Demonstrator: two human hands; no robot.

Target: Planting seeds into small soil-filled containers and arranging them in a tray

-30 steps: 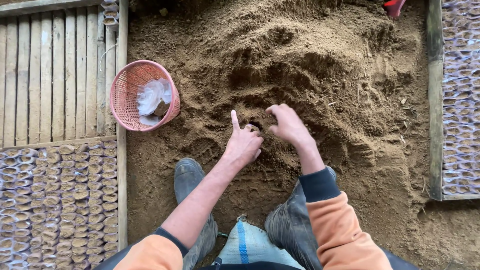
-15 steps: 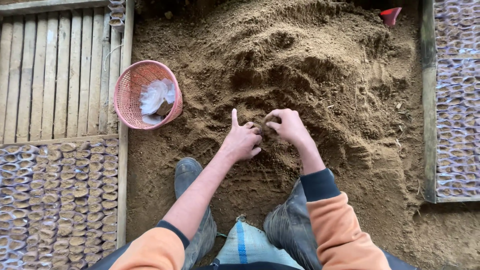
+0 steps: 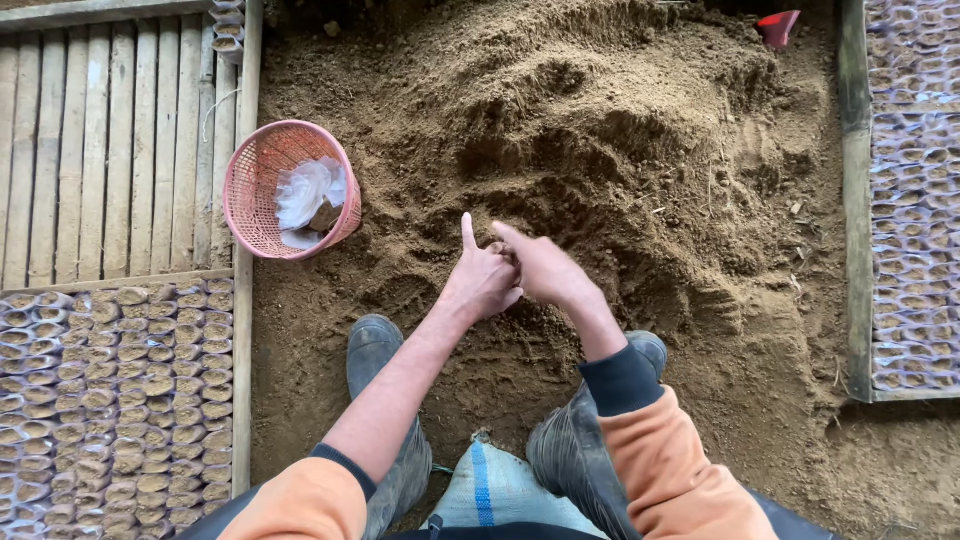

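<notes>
A big heap of loose brown soil point(image 3: 600, 130) fills the middle of the view. My left hand point(image 3: 482, 282) and my right hand point(image 3: 545, 268) are pressed together at the heap's near foot, just above the soil. The left index finger sticks up and the other fingers curl inward. The right hand's fingers close toward the left palm. Whatever lies between the two hands is hidden. My left forearm is bare, and an orange sleeve with a dark cuff covers the right.
A pink plastic basket point(image 3: 258, 190) with crumpled white bags stands left of the heap. Rows of small soil-filled bags point(image 3: 100, 400) lie at lower left, more bags point(image 3: 915, 200) at right behind a wooden board point(image 3: 855, 200). My boots point(image 3: 372, 350) flank a striped sack point(image 3: 500, 495). A red object point(image 3: 778, 25) pokes out top right.
My hands, slightly apart around a dark spot in the soil a second ago, have come together and now touch. The view has shifted a little.
</notes>
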